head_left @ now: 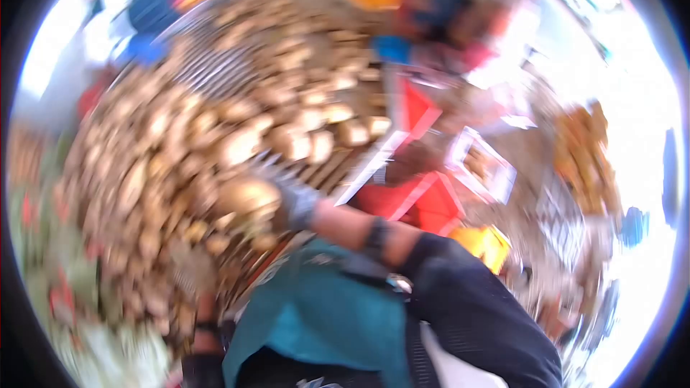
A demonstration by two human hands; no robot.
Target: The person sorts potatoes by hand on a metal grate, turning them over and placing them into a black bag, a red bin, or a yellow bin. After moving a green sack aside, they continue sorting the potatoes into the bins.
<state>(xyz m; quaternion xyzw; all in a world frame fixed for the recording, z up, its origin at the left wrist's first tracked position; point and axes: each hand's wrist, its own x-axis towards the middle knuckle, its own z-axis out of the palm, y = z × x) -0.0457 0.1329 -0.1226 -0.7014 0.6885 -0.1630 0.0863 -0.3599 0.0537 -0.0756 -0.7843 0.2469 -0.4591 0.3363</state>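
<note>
Motion blurs the whole view. My right hand (293, 197), in a grey glove, reaches in from the right over a heap of potatoes (154, 165). A large potato (248, 197) sits against its palm side, and the fingers appear to be closed around it. Lower left, my left hand (190, 269) is over the near part of the heap, also gloved. Its fingers are smeared, and whether it holds anything is not visible. Under the potatoes, a slatted metal rack (215, 68) shows through in places.
To the right of the rack's edge stand red crates (424, 197) and a white-rimmed box (480, 165) with potatoes in it. A yellow object (485, 246) lies near my right elbow. Another person (460, 7) is at the far side. Filled orange-brown sacks (586, 158) stand at right.
</note>
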